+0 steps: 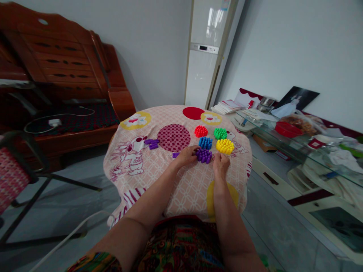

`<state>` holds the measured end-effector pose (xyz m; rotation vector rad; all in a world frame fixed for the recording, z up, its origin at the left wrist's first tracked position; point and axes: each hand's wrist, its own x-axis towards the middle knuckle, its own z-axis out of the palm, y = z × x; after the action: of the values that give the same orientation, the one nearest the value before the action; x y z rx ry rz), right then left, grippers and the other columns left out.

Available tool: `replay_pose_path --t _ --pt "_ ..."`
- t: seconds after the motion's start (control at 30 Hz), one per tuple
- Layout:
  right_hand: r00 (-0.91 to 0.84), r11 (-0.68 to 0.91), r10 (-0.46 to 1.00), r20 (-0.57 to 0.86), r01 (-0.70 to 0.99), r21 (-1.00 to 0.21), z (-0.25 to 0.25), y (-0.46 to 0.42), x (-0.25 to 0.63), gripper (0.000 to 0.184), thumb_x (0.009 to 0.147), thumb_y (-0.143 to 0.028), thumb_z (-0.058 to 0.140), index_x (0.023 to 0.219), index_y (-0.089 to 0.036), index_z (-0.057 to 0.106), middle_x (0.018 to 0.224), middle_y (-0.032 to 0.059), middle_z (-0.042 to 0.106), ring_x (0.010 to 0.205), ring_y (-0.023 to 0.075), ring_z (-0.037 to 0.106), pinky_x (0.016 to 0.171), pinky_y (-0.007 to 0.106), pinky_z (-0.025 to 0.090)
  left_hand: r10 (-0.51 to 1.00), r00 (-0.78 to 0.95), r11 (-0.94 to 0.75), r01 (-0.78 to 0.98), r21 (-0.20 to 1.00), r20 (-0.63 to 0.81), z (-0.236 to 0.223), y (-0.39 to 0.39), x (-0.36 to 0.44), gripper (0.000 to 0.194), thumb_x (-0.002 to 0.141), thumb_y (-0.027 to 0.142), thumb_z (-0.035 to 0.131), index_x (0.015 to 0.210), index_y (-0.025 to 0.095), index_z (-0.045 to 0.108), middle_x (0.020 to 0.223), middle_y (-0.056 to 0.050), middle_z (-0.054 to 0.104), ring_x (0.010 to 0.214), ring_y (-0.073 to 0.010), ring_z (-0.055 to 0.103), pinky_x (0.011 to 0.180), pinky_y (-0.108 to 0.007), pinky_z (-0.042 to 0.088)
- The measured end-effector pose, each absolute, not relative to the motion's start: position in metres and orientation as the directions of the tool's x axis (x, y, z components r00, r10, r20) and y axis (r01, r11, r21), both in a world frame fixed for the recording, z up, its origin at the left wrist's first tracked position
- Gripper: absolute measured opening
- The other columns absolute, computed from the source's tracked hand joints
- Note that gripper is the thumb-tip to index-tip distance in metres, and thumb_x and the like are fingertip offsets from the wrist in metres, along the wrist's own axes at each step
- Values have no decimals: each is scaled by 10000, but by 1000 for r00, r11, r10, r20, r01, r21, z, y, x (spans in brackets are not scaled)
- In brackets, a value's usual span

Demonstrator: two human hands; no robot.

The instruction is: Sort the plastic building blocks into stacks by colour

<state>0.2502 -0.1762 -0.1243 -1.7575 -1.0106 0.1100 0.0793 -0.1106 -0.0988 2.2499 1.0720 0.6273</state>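
A tight cluster of small purple sticks [204,155] stands upright on the cloth-covered table, between my two hands. My left hand [187,156] reaches its left edge with bent fingers; what lies between the fingertips is hidden. At the cluster's right side is my right hand [221,163], its fingers pinched together, and I cannot make out anything in them. Several loose purple sticks [152,144] lie flat farther left, and another purple piece [176,155] lies beside my left wrist. Behind the purple cluster stand similar blue [205,142], yellow [225,146], red [201,131] and green clusters [220,133].
The patterned tablecloth [187,189] hangs over the table's rounded edge. To the right is a glass-topped cabinet [295,151] crowded with papers, bags and a red bowl [288,129]. A wooden bench [62,75] and a folding chair [25,181] are at left.
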Motion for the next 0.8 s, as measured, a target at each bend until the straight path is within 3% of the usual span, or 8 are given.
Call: replay_pose_path --t 0.2,0.3,0.47,0.53,0.67,0.8 --pt "646 -98 663 378 575 -812 -126 -176 251 362 844 -359 421 608 -181 630 539 31 573 595 171 496 575 271 352 819 555 -488 536 689 149 -98 -114 77 601 688 42 552 1276 161 597 1107 -67 728 892 -162 695 831 -260 540" --pt "646 -92 669 367 562 -822 -127 -176 251 365 847 -365 422 614 -176 628 562 37 586 591 168 493 575 272 353 874 451 -450 608 654 181 -89 -112 64 614 701 37 550 1306 142 587 1137 -84 721 824 -150 688 805 -254 534" --pt "636 -85 675 374 571 -817 -127 -175 251 364 852 -361 421 604 -181 618 567 35 586 601 169 492 581 274 354 924 239 -370 751 546 298 -73 -101 27 369 769 149 591 1116 172 714 1017 -63 749 864 -185 681 818 -271 503" --pt "635 -85 669 386 581 -810 -127 -175 252 360 853 -358 422 606 -184 618 561 29 580 610 171 492 585 273 353 930 261 -361 783 507 260 -73 -96 13 268 765 213 641 1012 188 745 954 -47 754 846 -189 676 777 -263 491" --pt "634 -75 674 380 571 -818 -128 -175 252 361 856 -355 417 617 -183 625 564 28 576 610 170 490 581 271 355 924 382 -355 821 448 32 -78 -94 1 100 706 264 735 780 197 740 758 -10 730 724 -174 651 631 -236 434" --pt "639 -83 676 368 561 -823 -129 -175 253 357 850 -360 426 607 -183 618 556 23 563 603 170 488 580 272 353 926 366 -364 811 458 88 -79 -101 10 89 673 212 753 739 173 708 735 -13 716 704 -165 641 587 -227 391"
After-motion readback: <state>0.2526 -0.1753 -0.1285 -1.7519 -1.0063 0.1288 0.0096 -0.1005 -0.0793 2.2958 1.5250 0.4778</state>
